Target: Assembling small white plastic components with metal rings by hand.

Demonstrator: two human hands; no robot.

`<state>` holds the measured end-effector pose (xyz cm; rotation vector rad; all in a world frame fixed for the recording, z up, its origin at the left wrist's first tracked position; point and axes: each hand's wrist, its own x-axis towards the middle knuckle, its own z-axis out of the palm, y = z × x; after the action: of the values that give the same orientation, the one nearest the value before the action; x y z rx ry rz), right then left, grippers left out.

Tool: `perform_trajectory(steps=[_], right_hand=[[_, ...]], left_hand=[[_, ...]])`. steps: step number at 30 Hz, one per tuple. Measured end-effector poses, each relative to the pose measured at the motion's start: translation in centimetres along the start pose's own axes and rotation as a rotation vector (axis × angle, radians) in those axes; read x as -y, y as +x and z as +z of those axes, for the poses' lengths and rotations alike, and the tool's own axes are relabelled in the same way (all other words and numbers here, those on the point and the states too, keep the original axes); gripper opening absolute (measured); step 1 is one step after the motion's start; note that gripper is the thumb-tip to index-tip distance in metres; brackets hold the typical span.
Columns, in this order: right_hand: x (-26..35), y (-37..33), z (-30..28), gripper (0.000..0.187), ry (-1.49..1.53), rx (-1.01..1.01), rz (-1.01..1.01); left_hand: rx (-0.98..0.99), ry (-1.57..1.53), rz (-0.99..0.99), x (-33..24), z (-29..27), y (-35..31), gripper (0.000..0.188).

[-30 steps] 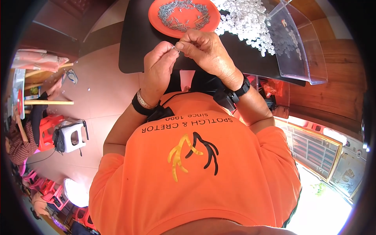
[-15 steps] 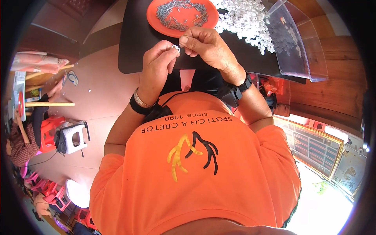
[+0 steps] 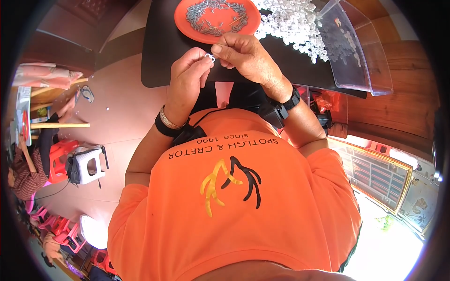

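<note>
My left hand (image 3: 189, 75) is closed, pinching a small white plastic cable clip (image 3: 210, 57) between thumb and fingertips. Close on its right, the thumb and fingers of my right hand (image 3: 248, 57) are pressed together near the clip. Whatever sits in that right pinch is too small and covered to make out. Just beyond both hands lies an orange-red plate (image 3: 182, 29) with a ring of loose grey nails (image 3: 240, 13) on it. To the right of the plate spreads a heap of white clips (image 3: 293, 25).
The black table (image 3: 157, 56) ends just this side of my hands. A clear plastic bin (image 3: 363, 65) lies at its right, with more white clips by it. At the far left another person (image 3: 28, 173) sits near a white stool (image 3: 89, 166) and red stools.
The right fingertips have shifted very slightly left, toward the clip. The left hand keeps its pinch on the clip, almost unmoved.
</note>
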<state>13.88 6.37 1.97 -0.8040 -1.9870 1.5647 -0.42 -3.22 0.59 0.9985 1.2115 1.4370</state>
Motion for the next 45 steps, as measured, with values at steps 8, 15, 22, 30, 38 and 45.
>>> perform_trajectory(steps=[8, 15, 22, 30, 38, 45], right_hand=[[0.0, 0.0, 0.3, 0.025, -0.071, -0.034, -0.043], [0.3, -0.4, 0.4, 0.024, -0.16, -0.02, -0.079], [0.4, -0.5, 0.5, 0.023, -0.157, -0.02, -0.058], [0.9, -0.7, 0.6, 0.026, -0.078, -0.012, -0.008], [0.4, -0.5, 0.5, 0.019, 0.065, 0.035, 0.001], [-0.5, -0.5, 0.7, 0.006, 0.295, 0.055, -0.084]], left_hand=[[0.004, -0.005, 0.003, 0.1, 0.0, -0.1, 0.019], [0.006, 0.002, 0.015, 0.1, 0.0, -0.1, 0.018], [0.025, 0.029, 0.031, 0.1, 0.1, -0.3, 0.018], [0.014, 0.013, 0.041, 0.2, 0.0, -0.4, 0.019], [0.018, -0.008, 0.028, 0.1, -0.2, -0.1, 0.019], [-0.012, -0.097, -0.02, 0.3, -0.5, -0.2, 0.019]])
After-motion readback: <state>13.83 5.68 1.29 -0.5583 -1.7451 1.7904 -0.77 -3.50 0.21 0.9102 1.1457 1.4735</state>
